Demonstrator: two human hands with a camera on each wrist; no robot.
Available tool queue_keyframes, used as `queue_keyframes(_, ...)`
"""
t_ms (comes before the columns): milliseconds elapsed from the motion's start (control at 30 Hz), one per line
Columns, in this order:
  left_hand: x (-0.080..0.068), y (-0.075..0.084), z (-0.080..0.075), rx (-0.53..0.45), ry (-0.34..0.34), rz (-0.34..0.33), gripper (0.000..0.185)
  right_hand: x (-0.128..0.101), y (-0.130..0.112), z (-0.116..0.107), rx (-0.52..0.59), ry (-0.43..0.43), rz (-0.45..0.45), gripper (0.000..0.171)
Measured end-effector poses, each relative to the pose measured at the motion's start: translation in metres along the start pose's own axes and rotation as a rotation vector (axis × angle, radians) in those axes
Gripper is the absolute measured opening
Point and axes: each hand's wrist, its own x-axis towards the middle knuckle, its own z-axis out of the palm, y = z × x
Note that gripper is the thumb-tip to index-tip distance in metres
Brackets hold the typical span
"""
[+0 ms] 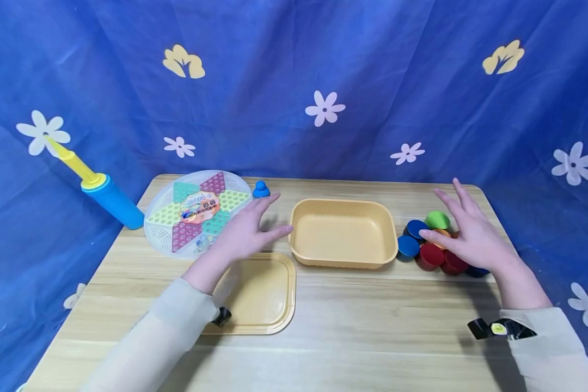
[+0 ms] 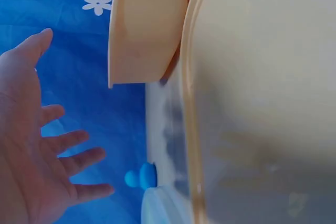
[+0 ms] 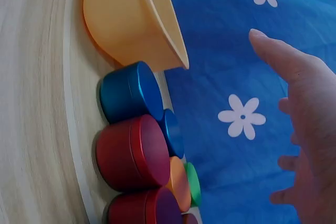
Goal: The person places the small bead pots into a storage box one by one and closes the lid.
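With both our left hand and right hand spread wide and holding nothing, we could knock over the stacked round metal tins right of the deep yellow plastic tray by lowering carelessly.

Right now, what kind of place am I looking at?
Probably a staged tabletop setup: a small wooden table against a draped blue flowered cloth, laid with a Chinese checkers board and coloured round tins.
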Motion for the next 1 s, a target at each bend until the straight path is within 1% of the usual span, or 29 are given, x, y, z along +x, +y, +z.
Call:
queue_keyframes(133,0.000,-0.002,0.008,-0.102,-0.024,-0.011,0.095,0.000,0.007,-0.001,0.037,0.004,0.009,0.101)
queue_keyframes(267,-0.001,-0.002,0.016,-0.182,-0.022,-0.026,0.092,-0.001,0.015,0.000,0.069,0.004,0.025,0.099)
queue_keyframes(400,-0.001,-0.002,0.023,-0.259,-0.005,-0.048,0.087,0.000,0.025,0.001,0.130,0.008,0.028,0.098)
queue_keyframes(533,-0.001,-0.001,0.029,-0.340,0.012,-0.089,0.084,0.002,0.036,0.002,0.178,0.030,0.009,0.097)
queue_keyframes(633,-0.001,0.001,0.033,-0.397,0.023,-0.121,0.083,0.002,0.044,0.003,0.186,0.051,-0.007,0.096)
queue_keyframes(767,-0.001,0.004,0.038,-0.461,0.041,-0.161,0.079,0.002,0.054,0.005,0.193,0.068,0.003,0.095)
queue_keyframes(833,-0.001,0.004,0.040,-0.490,0.048,-0.180,0.075,0.002,0.057,0.005,0.201,0.071,0.018,0.094)
queue_keyframes(1000,-0.002,0.005,0.047,-0.552,0.064,-0.204,0.061,0.001,0.063,0.006,0.223,0.078,0.038,0.093)
